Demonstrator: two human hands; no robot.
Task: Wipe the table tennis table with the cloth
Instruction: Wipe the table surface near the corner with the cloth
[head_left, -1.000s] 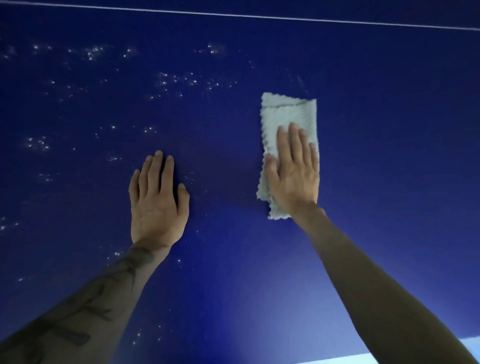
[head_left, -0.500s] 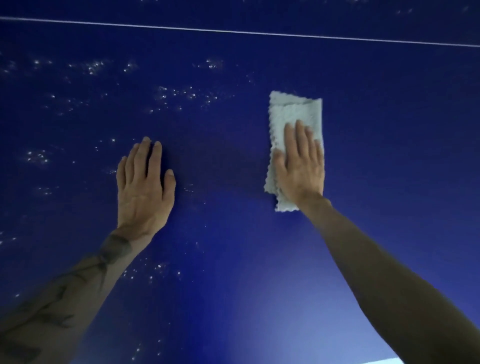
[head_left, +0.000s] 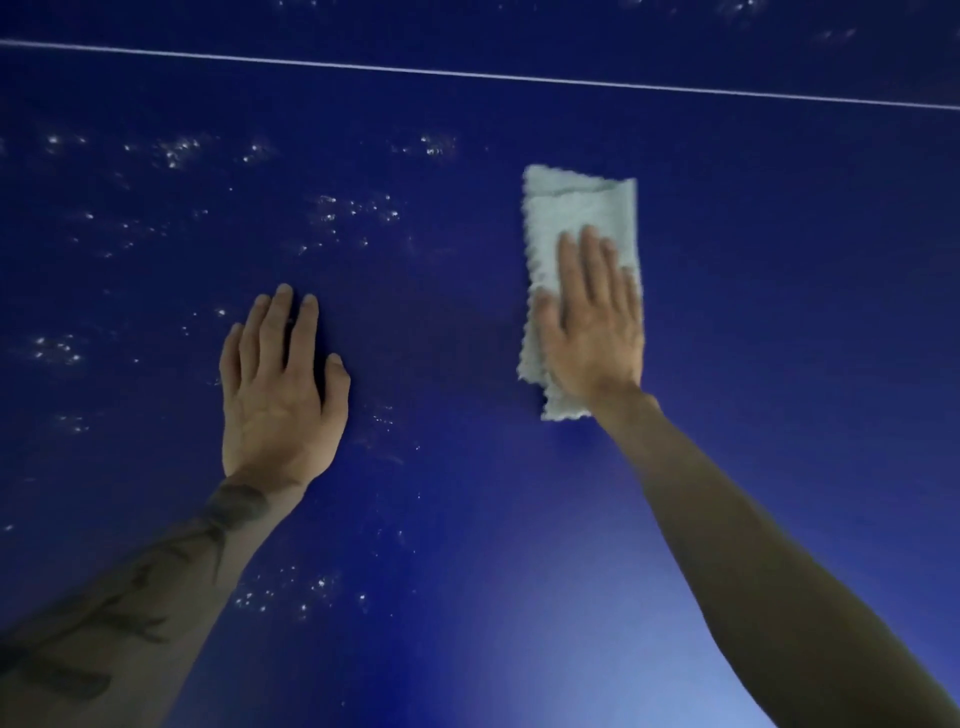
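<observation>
The dark blue table tennis table (head_left: 779, 322) fills the view. A folded pale grey cloth (head_left: 576, 213) lies flat on it right of centre. My right hand (head_left: 592, 327) presses down on the cloth's near half with straight fingers, and the cloth's far end shows beyond the fingertips. To the left, my left hand (head_left: 280, 384) rests flat on the bare table, fingers straight and pointing away from me. Small white water droplets (head_left: 353, 213) speckle the surface left of the cloth and around my left hand.
A thin white line (head_left: 467, 73) crosses the table at the far side. More droplets (head_left: 291, 592) lie near my left forearm. The surface right of the cloth looks droplet-free, with a light glare at the bottom right.
My right hand has slid the cloth slightly away from me. My left hand has shifted a little to the left across the table. The view has tilted, showing more table beyond the white line.
</observation>
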